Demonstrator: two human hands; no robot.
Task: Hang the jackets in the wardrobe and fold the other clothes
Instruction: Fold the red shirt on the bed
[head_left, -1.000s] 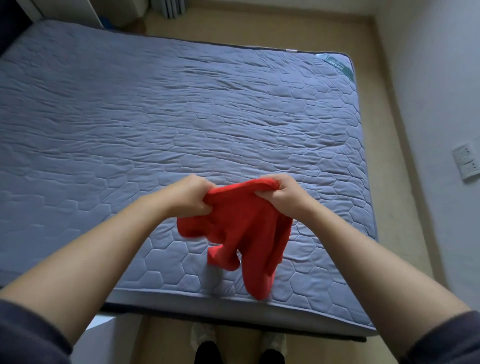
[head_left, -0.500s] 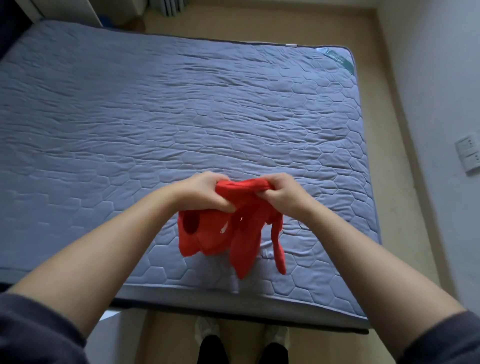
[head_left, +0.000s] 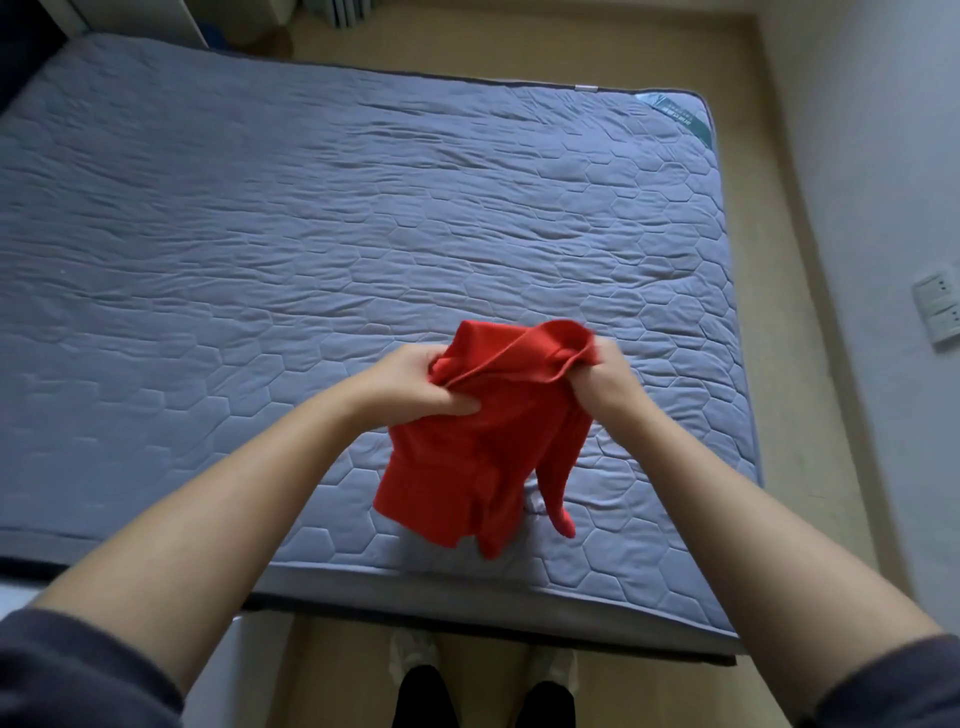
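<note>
Red fabric, a small garment (head_left: 483, 457), is held bunched above the grey quilted mattress (head_left: 311, 234), close to its near edge and toward the right corner. Its upper hem is gripped by the left hand (head_left: 415, 387) and by the right hand (head_left: 605, 371), fingers curled tightly into the cloth. The long axis runs from the hands toward the near edge, where the loose end hangs, one narrow strip trailing right.
</note>
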